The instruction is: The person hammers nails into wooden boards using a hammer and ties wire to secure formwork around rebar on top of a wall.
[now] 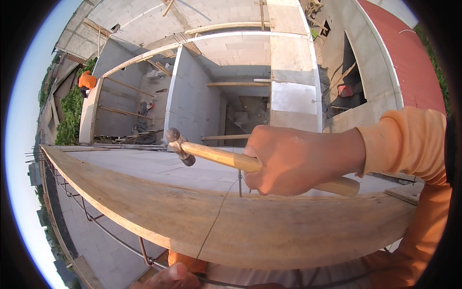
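Note:
My right hand (293,159) is closed round the wooden handle of a hammer (211,155), its dark steel head pointing left above a long wooden board (231,221). Just below the handle a thin metal rod (240,184) stands upright at the board's far edge. A thin wire (215,219) runs from near the rod down across the board's face. My left hand (166,278) is low at the bottom edge, on the near side of the board, beside a steel reinforcing bar (115,235). Only part of its fingers shows, and whether they grip anything is hidden.
Beyond the board, pale block walls (192,96) enclose deep rooms crossed by wooden props (238,84). A person in orange (86,82) crouches on a wall at far left. A red roof (409,53) lies at far right. Buildings stand far below on the left.

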Tool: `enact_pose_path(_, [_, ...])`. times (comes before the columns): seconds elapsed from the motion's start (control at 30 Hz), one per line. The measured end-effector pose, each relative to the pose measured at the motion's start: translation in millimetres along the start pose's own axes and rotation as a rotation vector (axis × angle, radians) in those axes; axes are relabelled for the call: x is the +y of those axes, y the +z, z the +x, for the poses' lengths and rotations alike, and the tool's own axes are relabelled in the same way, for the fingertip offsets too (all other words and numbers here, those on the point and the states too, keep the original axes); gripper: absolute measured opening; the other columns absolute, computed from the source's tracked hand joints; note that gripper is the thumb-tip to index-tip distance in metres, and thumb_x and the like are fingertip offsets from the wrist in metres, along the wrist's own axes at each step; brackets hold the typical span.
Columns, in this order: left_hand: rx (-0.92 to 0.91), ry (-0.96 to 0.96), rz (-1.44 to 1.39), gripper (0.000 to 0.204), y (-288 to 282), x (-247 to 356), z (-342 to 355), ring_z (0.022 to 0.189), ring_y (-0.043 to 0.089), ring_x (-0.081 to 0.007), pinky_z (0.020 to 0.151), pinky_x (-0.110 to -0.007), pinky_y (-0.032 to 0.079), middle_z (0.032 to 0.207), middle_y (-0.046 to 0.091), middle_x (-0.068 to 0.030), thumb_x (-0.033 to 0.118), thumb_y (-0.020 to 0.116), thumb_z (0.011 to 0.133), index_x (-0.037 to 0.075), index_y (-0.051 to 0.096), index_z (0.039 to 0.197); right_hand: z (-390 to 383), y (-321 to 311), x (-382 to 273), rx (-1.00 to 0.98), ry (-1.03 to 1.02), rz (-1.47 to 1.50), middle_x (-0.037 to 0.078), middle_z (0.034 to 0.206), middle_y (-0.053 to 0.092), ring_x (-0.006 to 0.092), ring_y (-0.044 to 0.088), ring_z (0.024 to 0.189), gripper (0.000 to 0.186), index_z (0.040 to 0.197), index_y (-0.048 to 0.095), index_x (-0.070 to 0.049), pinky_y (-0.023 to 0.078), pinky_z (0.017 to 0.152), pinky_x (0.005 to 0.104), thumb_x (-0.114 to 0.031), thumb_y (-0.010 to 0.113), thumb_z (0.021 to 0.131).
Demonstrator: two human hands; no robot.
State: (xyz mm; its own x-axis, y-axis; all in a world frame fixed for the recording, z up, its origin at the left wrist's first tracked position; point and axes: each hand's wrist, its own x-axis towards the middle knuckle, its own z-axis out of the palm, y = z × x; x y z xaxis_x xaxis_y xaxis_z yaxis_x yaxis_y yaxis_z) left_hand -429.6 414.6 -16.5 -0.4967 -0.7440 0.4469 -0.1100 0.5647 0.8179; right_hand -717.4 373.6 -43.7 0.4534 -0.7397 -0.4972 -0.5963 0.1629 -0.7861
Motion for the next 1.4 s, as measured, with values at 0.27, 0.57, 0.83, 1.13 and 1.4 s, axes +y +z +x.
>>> enact_pose_path(0.27, [-0.024, 0.010, 0.018, 0.055, 0, 1, -2, 0.101, 0.058, -0.0332, 0.104, -0.059, 0.050, 0.124, 0.050, -0.0187, 0.020, 0.031, 0.112, 0.027, 0.000, 0.158, 42, -28, -29, -0.202, -0.168, -0.443, 0.016, 0.054, 0.050, 0.0307, 0.047, 0.052, 0.020, 0.069, 0.056, 0.005, 0.041, 0.054, 0.0492, -0.009, 0.053, 0.083])
enact_pose_path(0.57, [-0.040, 0.009, 0.032, 0.057, -1, 0, -2, 0.097, 0.060, -0.0318, 0.102, -0.058, 0.052, 0.120, 0.052, -0.0183, 0.019, 0.031, 0.111, 0.026, -0.002, 0.158, 51, -20, 20, -0.285, 0.188, -0.029, 0.003, 0.076, 0.060, 0.0189, 0.052, 0.061, 0.031, 0.084, 0.063, -0.003, 0.040, 0.055, 0.0371, -0.032, 0.065, 0.094])
enact_pose_path(0.83, [-0.038, -0.007, 0.053, 0.059, -3, -1, -4, 0.093, 0.063, -0.0305, 0.101, -0.058, 0.053, 0.117, 0.054, -0.0179, 0.018, 0.031, 0.111, 0.026, -0.005, 0.157, -3, 7, 11, -0.123, 0.526, 0.514, 0.004, 0.069, 0.055, 0.0156, 0.049, 0.053, 0.025, 0.086, 0.063, -0.002, 0.042, 0.050, 0.0327, -0.025, 0.066, 0.093])
enact_pose_path(1.13, [-0.062, 0.010, 0.083, 0.061, 3, -3, 1, 0.090, 0.065, -0.0291, 0.100, -0.058, 0.054, 0.114, 0.057, -0.0175, 0.017, 0.031, 0.111, 0.026, -0.008, 0.157, 10, -11, -21, -0.129, -0.066, -0.026, 0.021, 0.059, 0.053, 0.0320, 0.049, 0.053, 0.031, 0.062, 0.053, 0.012, 0.043, 0.052, 0.0481, -0.013, 0.059, 0.080])
enact_pose_path(1.4, [-0.081, 0.017, 0.103, 0.062, 5, -3, 4, 0.086, 0.067, -0.0278, 0.099, -0.057, 0.055, 0.111, 0.059, -0.0171, 0.017, 0.030, 0.111, 0.026, -0.010, 0.157, 61, -36, -44, -0.350, 0.035, -0.776, 0.006, 0.072, 0.063, 0.0196, 0.056, 0.066, 0.018, 0.088, 0.070, -0.006, 0.047, 0.068, 0.0415, -0.019, 0.059, 0.088])
